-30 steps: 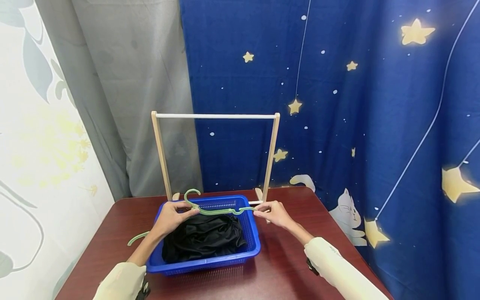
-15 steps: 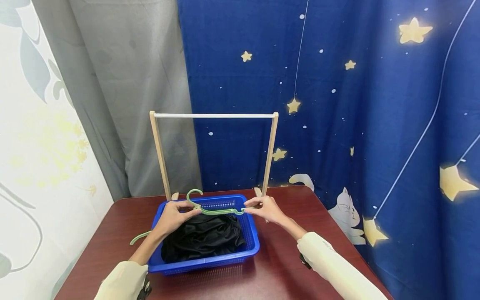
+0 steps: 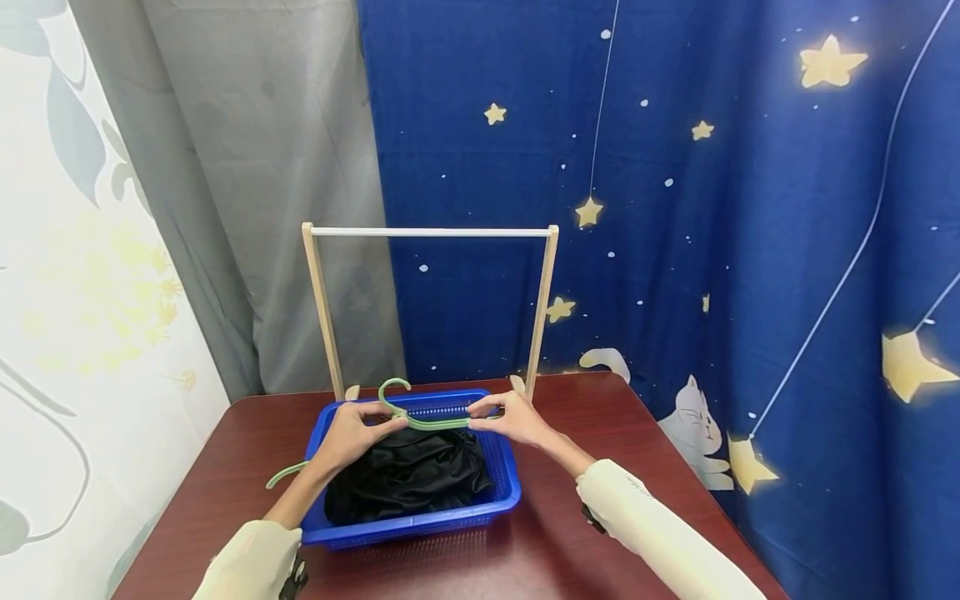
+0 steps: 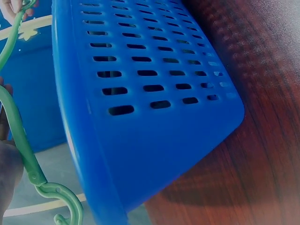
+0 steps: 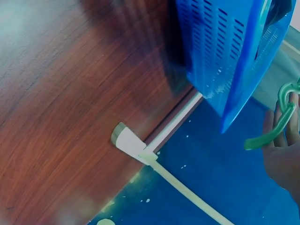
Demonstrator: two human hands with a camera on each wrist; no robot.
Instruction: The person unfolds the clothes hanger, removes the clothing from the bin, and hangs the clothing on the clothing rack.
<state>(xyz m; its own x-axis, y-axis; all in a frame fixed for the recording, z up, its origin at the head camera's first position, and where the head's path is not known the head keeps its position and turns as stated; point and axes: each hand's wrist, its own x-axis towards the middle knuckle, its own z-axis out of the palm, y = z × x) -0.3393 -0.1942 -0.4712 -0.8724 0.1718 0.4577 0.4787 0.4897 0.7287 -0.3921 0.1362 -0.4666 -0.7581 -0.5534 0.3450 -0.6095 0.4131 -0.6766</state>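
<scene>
Over a blue plastic basket (image 3: 412, 523), my two hands hold a light green clothes hanger (image 3: 433, 424). My left hand (image 3: 358, 431) pinches it just below the hook (image 3: 393, 385). The hanger's other arm end (image 3: 285, 472) sticks out past my left forearm, which hides the stretch between. My right hand (image 3: 516, 418) pinches the far arm with thumb and fingers, covering its notch in the head view. In the right wrist view the curled arm end (image 5: 267, 138) lies across the right hand (image 5: 283, 159). Crumpled black fabric (image 3: 408, 479) lies in the basket, below the hands.
Behind the basket stands a wooden rack with a white crossbar (image 3: 431, 232) and two posts; its foot (image 5: 129, 143) rests on the tabletop. All this is on a dark red wooden table (image 3: 577, 517). Grey and star-patterned blue curtains (image 3: 480, 317) hang behind.
My right hand has moved left along the hanger's arm, closer to my left hand. The hanger and left hand have shifted slightly right. Basket and rack stay in place.
</scene>
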